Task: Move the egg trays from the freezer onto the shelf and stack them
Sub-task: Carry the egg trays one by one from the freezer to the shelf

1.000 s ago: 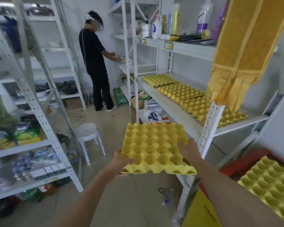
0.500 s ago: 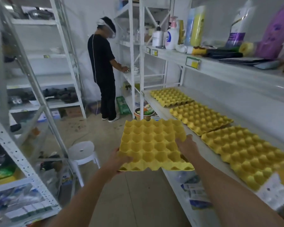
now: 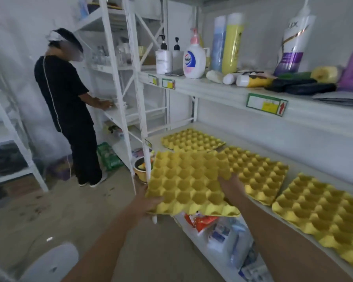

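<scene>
I hold a yellow egg tray (image 3: pixel 189 183) level in front of me, just off the front edge of the white shelf (image 3: pixel 306 159). My left hand (image 3: pixel 146 200) grips its near left corner from below. My right hand (image 3: pixel 230 185) grips its right edge. Three more yellow egg trays lie side by side on the shelf: a far tray (image 3: pixel 192 140), a middle tray (image 3: pixel 257 174) and a near tray (image 3: pixel 322 216). The held tray overlaps the left edge of the middle tray in view. The freezer is out of sight.
A person in black (image 3: pixel 69 106) stands at the far shelving unit. Bottles (image 3: pixel 194 60) and packets crowd the upper shelf. Packaged goods (image 3: pixel 228 237) fill the lower shelf. A white upright post (image 3: pixel 139 110) stands beside the tray, a pot (image 3: pixel 141 169) on the floor, a white stool (image 3: pixel 51 263) near left.
I have moved forward along the shelf carrying the tray in both hands. The trays on the shelf are now closer, and the held tray reaches the middle one.
</scene>
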